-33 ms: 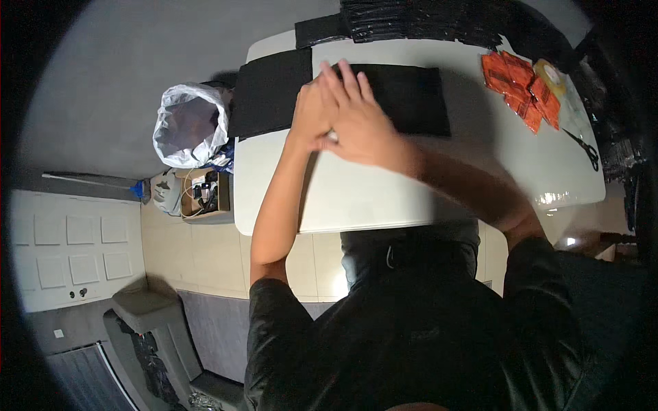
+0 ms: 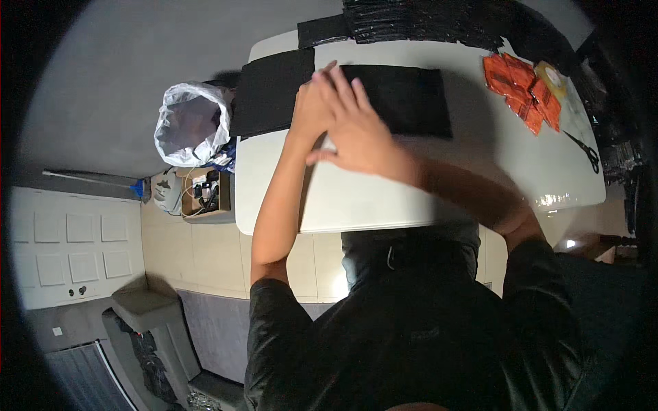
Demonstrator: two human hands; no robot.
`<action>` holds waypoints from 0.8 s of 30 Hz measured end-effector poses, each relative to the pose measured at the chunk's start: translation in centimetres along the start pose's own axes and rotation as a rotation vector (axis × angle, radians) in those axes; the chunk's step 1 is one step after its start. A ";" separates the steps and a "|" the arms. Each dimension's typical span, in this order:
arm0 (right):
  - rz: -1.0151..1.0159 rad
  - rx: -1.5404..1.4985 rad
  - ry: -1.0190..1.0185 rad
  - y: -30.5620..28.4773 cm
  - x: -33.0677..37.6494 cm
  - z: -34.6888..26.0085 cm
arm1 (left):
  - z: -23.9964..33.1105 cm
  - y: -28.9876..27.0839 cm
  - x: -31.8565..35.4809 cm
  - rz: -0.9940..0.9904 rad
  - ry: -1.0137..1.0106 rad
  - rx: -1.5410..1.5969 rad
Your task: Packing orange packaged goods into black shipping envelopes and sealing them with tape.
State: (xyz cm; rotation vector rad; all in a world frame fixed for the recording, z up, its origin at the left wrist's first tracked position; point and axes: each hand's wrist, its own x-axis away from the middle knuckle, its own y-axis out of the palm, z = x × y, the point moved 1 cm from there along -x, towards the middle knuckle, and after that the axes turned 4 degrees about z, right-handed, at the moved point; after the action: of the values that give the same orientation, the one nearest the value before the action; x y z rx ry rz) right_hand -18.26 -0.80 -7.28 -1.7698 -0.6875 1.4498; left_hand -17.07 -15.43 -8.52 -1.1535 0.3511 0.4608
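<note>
Black flat piece, right point(image 2: 411, 103): laid flat on the white table, left end partly covered by the hands, right edge exposed; strips of white tabletop are shown beyond its far edge and, more broadly, before its near edge. Black flat piece, left point(image 2: 271, 92): laid near the table's left end, its outer edge brought to the table's edge; a narrow white gap is seen between the two pieces at their far corners

Right hand point(image 2: 356, 130): back upward, fingers extended, thumb held apart, placed over part of the left hand; whether contact is made cannot be told. Left hand point(image 2: 308, 115): set by the inner edges of both pieces, partly hidden; whether anything is gripped cannot be told

White table point(image 2: 363, 198): rounded corners; its far edge is lined with black glossy packages point(image 2: 418, 24). Toward the right end are grouped orange packets point(image 2: 507, 77), a tape roll point(image 2: 554, 79) and black-handled scissors point(image 2: 591, 156); shaded tabletop lies between packets and right piece

Room: bag-lined bin point(image 2: 164, 137) and cardboard box point(image 2: 223, 192) stood left of the table; tiled floor point(image 2: 219, 257), white door point(image 2: 82, 229) and grey sofa point(image 2: 181, 342) seen beyond
</note>
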 end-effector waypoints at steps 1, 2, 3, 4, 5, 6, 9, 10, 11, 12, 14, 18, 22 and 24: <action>-0.084 0.002 -0.072 -0.3 0.6 -1.6 | 0.3 -0.5 0.2 0.126 -0.097 0.086; -0.085 -0.001 -0.081 -0.4 0.6 -2.4 | 0.4 -1.1 0.5 0.251 -0.194 0.173; -0.095 -0.046 -0.143 -0.5 0.6 -3.1 | 0.2 -1.5 0.3 0.053 -0.421 0.251; -0.103 -0.088 -0.202 -0.6 0.5 -3.6 | 0.0 -1.3 0.9 0.055 -0.424 0.250; -0.118 -0.018 -0.190 -0.4 -0.3 -2.8 | -0.3 -0.6 1.8 0.132 -0.216 0.272; -0.122 -0.021 -0.187 -0.1 -1.1 -1.7 | -0.7 0.3 2.9 0.205 -0.009 0.293; -0.027 0.172 -0.070 0.4 -3.0 1.0 | -1.9 1.3 2.5 0.192 0.084 0.151; 0.099 0.157 -0.152 0.5 -2.5 1.5 | -1.1 1.3 2.3 0.171 0.056 0.253; 0.103 0.123 -0.220 -0.1 -2.2 0.4 | -1.2 0.7 2.5 0.157 0.016 0.337; 0.108 0.087 -0.286 -0.8 -1.5 -0.6 | -1.5 0.3 2.6 0.342 0.209 0.288; 0.111 -0.030 -0.302 -3.0 0.7 -1.6 | -0.6 -1.0 0.6 0.248 -0.081 0.235; -0.203 -0.421 -0.321 -7.7 5.0 -2.4 | 1.9 -3.6 0.5 0.248 -0.239 0.527; -0.431 -0.722 0.078 -10.8 11.0 -1.4 | 3.6 -4.8 5.6 0.396 -0.208 0.742; -0.454 -0.735 0.112 -11.7 14.2 -0.6 | 6.2 -5.8 10.7 0.368 -0.334 0.733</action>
State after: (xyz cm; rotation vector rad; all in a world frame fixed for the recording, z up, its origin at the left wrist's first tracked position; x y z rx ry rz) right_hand -14.06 17.10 -6.05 -2.0046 -1.5853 0.8218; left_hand -4.69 -9.75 -6.91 -0.2865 0.3942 0.7558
